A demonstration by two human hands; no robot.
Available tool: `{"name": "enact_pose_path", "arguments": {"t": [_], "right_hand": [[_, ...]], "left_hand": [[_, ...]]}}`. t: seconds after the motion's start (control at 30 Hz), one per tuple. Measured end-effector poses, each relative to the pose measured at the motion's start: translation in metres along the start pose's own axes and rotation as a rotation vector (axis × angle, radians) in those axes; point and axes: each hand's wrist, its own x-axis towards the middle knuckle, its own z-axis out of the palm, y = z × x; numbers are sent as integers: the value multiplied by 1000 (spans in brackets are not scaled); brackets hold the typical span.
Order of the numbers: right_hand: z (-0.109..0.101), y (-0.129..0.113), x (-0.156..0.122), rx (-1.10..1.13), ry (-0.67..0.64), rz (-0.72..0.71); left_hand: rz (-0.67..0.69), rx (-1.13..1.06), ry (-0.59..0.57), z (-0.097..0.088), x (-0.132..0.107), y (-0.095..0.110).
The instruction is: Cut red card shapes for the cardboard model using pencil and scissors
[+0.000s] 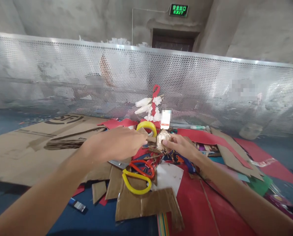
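My right hand (182,144) grips a small, many-sided piece of cardboard (163,140) with a shiny surface, the thumb lying across its front. To its left, my left hand (120,141) is closed, fingertips pointing toward that piece; what they pinch is hidden. A small cardboard scrap (142,131) shows by the left fingertips. Just behind stands a yellow roll of tape (147,126). Below the hands lie scissors (137,177) with one red and one yellow handle loop, their blades pointing left, on cardboard offcuts (146,205).
A large cardboard sheet (18,147) covers the left side. Red paper (195,196) and white paper (169,177) lie in front. A lit phone (165,118) and white flowers (146,106) stand against the perforated metal panel (198,85). A blue-handled brush or cutter (77,205) lies front left.
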Motion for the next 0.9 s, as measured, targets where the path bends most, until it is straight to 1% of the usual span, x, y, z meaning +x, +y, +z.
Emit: {"name": "enact_pose_path", "arguments": {"t": [0.1, 0.27, 0.33, 0.43, 0.6, 0.73, 0.9], "right_hand": [[2, 6, 1, 67, -28, 10], [3, 19, 5, 135, -45, -23], [3, 22, 6, 149, -49, -29], [2, 20, 5, 172, -59, -28], [2, 16, 5, 199, -47, -48], [2, 18, 6, 203, -42, -36], [2, 16, 6, 177, -14, -36]], "left_hand": [[50, 120, -58, -3, -1, 5], [16, 118, -33, -4, -3, 7], [29, 147, -36, -3, -3, 6], [52, 193, -53, -2, -4, 6], [63, 196, -15, -6, -3, 12], [83, 308, -68, -9, -1, 14], [83, 360, -90, -8, -2, 12]]}}
